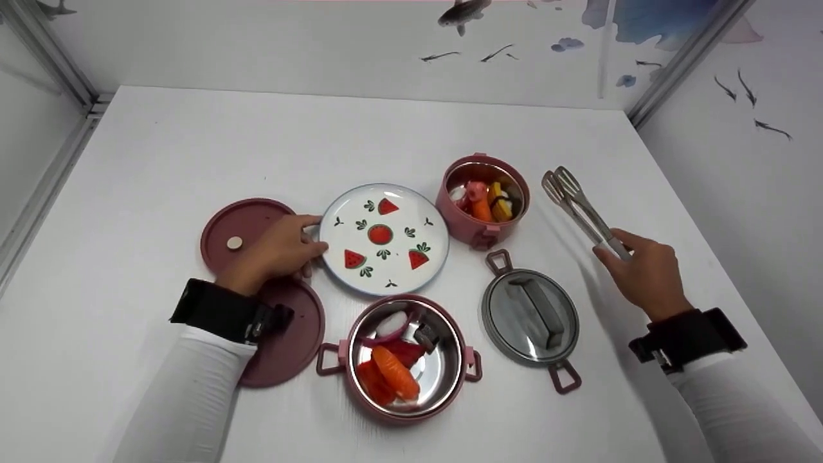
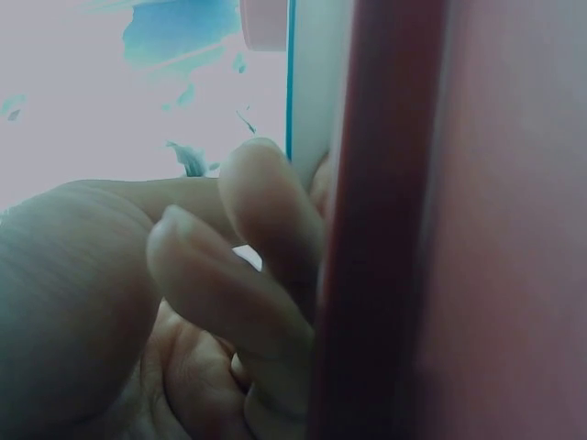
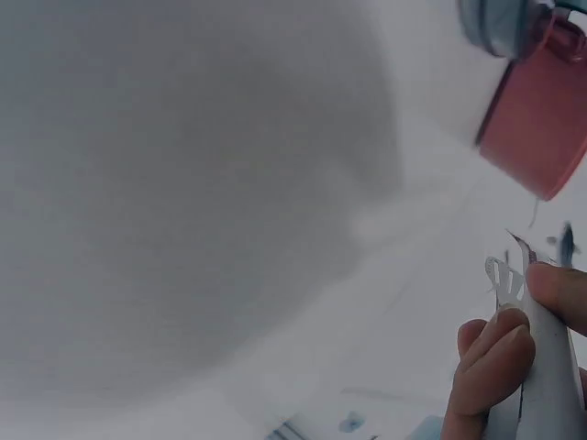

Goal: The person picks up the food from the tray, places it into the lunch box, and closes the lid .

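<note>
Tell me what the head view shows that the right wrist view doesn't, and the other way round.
Only the head view: the left hand touching the plate, and a carrot in the near pot. Only the right wrist view: the undersides of curled fingers against the tongs. Both: those tongs, the right hand holding them, and a pink pot.

Wears long white sleeves [image 1: 183, 399], plain, lightly creased, close-fitting. Just past the sleeves' ends, wears wide black wrist bands [image 1: 212, 310]. Bears a small, blocky black fitting [image 1: 278, 319] beyond the left sleeve, and a second fitting [image 1: 653, 350], likewise dark, beyond the right sleeve.
</note>
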### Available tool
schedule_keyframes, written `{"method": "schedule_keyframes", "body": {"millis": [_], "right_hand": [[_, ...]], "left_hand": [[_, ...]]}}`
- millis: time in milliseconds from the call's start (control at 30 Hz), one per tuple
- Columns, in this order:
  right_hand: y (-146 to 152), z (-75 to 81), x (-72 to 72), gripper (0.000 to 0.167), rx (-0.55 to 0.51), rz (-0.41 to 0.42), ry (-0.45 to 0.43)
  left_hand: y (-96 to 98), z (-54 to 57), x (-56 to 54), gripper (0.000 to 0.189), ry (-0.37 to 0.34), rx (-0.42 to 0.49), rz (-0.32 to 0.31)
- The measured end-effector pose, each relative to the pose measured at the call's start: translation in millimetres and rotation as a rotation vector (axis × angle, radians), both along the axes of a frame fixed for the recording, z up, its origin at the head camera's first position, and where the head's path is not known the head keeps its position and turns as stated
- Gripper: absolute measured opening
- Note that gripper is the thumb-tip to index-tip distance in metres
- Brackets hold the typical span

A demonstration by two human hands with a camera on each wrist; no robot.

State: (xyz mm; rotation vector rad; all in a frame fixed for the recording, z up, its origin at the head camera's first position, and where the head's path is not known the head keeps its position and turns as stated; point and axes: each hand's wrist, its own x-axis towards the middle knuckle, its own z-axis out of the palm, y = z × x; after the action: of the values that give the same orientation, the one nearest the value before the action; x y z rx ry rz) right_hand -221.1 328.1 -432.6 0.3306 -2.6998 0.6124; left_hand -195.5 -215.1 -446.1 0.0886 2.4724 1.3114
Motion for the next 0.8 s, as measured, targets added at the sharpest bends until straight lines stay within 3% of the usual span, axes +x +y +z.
{"method": "schedule_keyframes", "body": {"millis": [333,567,800], "right_hand": [[4.2,-9.1,-32.7,0.042,0.054,-0.064,-0.159],[0.5,-9.6,-41.9,0.042,0.078,-0.058,-0.203],[-3.9,-7.7,-50.8,0.036,0.168,-0.032,-0.227]], "left_hand": [[-1.6,-3.1,-0.8,0.054,0.015,-0.005,-0.014],[-0.8,-2.2,-0.9,0.058,0.010,0.005,-0.018],[-0.8,-1.7,-0.2,0.057,0.014,-0.001,-0.013]]}}
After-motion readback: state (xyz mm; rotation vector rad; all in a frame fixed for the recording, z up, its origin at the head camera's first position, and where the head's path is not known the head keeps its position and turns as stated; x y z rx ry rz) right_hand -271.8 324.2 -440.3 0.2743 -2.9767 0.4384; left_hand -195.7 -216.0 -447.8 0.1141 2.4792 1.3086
